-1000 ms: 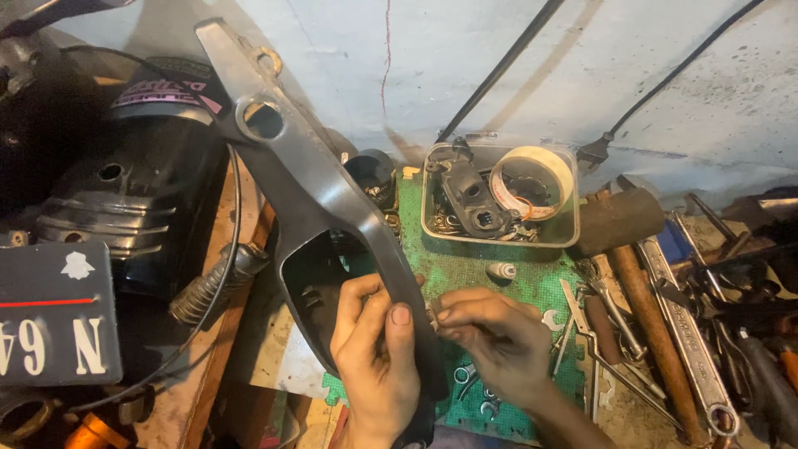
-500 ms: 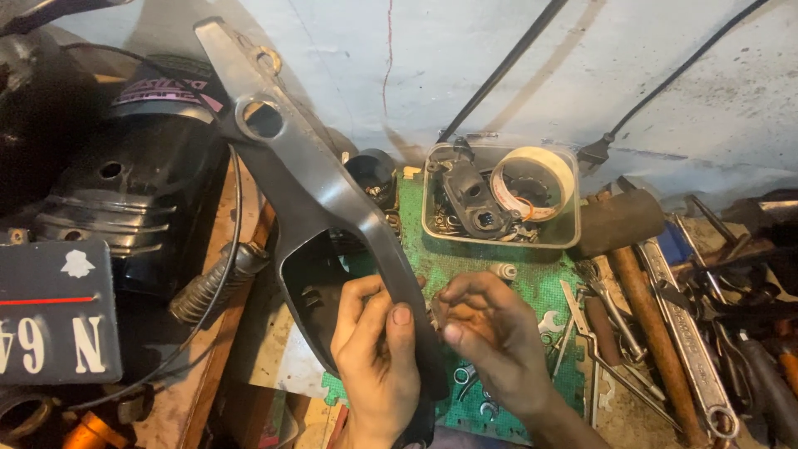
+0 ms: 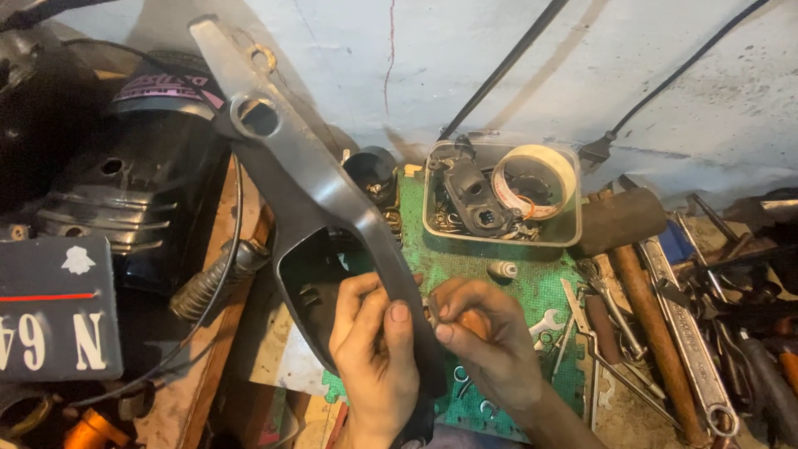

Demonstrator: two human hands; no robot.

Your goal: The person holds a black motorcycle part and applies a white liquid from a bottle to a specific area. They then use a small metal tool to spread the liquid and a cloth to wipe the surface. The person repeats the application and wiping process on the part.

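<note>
A long, smooth grey plastic cover (image 3: 332,208) is gripped at its lower edge by the left hand (image 3: 374,357), fingers curled. Beside it, the right hand (image 3: 486,341) is closed around an orange-handled tool (image 3: 475,323) over green pegged matting (image 3: 499,287).

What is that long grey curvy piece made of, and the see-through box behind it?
The long grey piece looks like moulded plastic, though painted metal is possible: smooth, dull sheen, rounded edges. The left hand grips it. The box seems clear plastic, since its contents show through.
</note>
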